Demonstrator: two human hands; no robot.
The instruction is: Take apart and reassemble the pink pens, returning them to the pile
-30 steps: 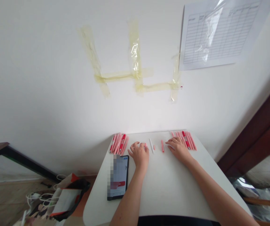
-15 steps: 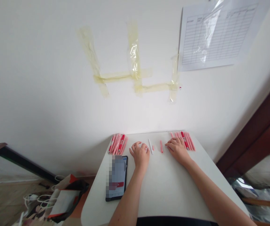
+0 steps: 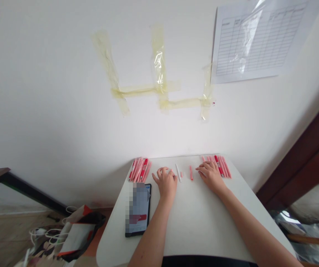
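Note:
My left hand [image 3: 167,183] rests on the white table with its fingers bent and spread, and nothing shows clearly in its grasp. Just right of its fingertips lies a thin white stick, like a pen refill [image 3: 178,173], with a small pink piece [image 3: 181,174] beside it. A pink pen barrel [image 3: 191,173] lies between the two hands. My right hand [image 3: 211,176] lies palm down, fingers stretched out toward the left, at the near side of the right-hand row of pink pens [image 3: 225,167]. Part of that row is hidden behind the hand.
Another bunch of pink and red pens [image 3: 140,170] lies at the table's back left corner. A phone [image 3: 145,222] sits in front of it on the table [image 3: 198,230]. Behind rises a white wall [image 3: 65,111] with yellowed tape [image 3: 159,66] and a printed sheet [image 3: 259,44].
Both hands hold nearly the same places and poses. The pens, the loose parts and the phone have not moved; the camera view has shifted very slightly.

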